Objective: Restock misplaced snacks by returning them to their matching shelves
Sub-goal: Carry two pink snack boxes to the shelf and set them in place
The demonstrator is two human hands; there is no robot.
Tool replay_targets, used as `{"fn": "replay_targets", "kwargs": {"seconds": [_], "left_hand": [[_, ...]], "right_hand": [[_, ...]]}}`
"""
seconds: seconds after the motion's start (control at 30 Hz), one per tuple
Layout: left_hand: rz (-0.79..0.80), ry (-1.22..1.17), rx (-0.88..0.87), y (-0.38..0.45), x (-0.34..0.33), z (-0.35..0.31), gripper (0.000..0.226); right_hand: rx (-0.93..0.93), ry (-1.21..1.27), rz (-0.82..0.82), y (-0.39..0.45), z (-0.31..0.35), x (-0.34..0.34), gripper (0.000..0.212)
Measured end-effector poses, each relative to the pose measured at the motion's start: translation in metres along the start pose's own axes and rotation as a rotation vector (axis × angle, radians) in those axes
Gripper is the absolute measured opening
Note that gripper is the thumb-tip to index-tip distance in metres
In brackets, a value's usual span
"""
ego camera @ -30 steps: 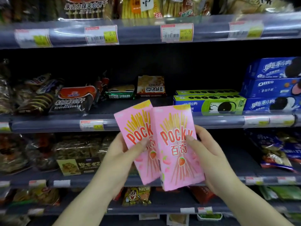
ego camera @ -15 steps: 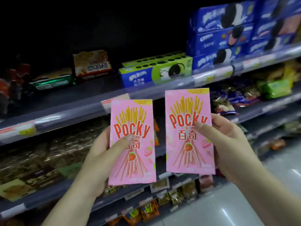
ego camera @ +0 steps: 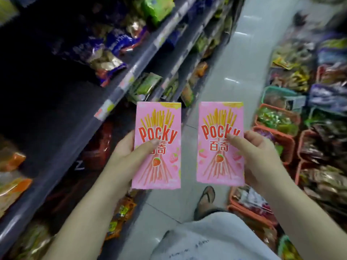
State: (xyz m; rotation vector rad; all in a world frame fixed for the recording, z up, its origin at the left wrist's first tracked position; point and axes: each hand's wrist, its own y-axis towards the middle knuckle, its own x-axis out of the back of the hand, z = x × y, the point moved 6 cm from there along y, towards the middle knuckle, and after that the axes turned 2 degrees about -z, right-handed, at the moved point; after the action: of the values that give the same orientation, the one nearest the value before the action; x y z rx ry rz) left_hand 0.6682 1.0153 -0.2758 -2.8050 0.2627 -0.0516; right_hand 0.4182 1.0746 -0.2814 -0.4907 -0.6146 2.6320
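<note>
Your left hand [ego camera: 127, 156] grasps the left box [ego camera: 156, 145] of pink Pocky: the thumb lies across its front just under the lettering, and the other fingers are hidden behind it. Your right hand [ego camera: 257, 156] grasps the right box [ego camera: 220, 144] the same way, thumb on the front near the right edge, fingers curled round that edge. Both boxes stand upright at the centre of the frame, side by side, with a clear gap between their inner edges; they do not touch.

Through that gap and below the boxes you see the floor [ego camera: 232, 59], a pale tiled aisle running from the lower centre to the upper right of the frame. It is the only open room here. A sandalled foot [ego camera: 205, 199] stands on it just under the right box, beside your pale garment [ego camera: 210, 239] at the bottom edge.

On the left, the shelves [ego camera: 120, 85] slant from lower left to upper centre, their front rails with price tags near the left box's upper left corner. Blurred snack bags [ego camera: 105, 59] fill them. On the right, red baskets [ego camera: 277, 132] of wrapped sweets line the aisle's edge, just beside your right hand.
</note>
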Motion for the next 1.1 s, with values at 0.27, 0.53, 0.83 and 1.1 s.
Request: {"fn": "replay_targets", "kwargs": {"seconds": [0.27,0.53,0.83,1.1], "left_hand": [[0.2,0.041,0.102,0.114,-0.147,-0.021,0.015],[0.319,0.087,0.146,0.208,-0.236,-0.037,0.01],[0.38,0.158,0.123,0.389,-0.28,-0.075,0.015],[0.439,0.201,0.163,0.548,-0.331,-0.132,0.015]], "right_hand": [[0.052,0.118,-0.252,0.073,0.044,0.112,0.013],[0.113,0.214,-0.354,0.145,0.092,0.154,0.009],[0.144,0.129,-0.513,0.302,0.164,0.152,0.008],[0.14,0.216,-0.568,0.432,0.245,0.159,0.013]]}}
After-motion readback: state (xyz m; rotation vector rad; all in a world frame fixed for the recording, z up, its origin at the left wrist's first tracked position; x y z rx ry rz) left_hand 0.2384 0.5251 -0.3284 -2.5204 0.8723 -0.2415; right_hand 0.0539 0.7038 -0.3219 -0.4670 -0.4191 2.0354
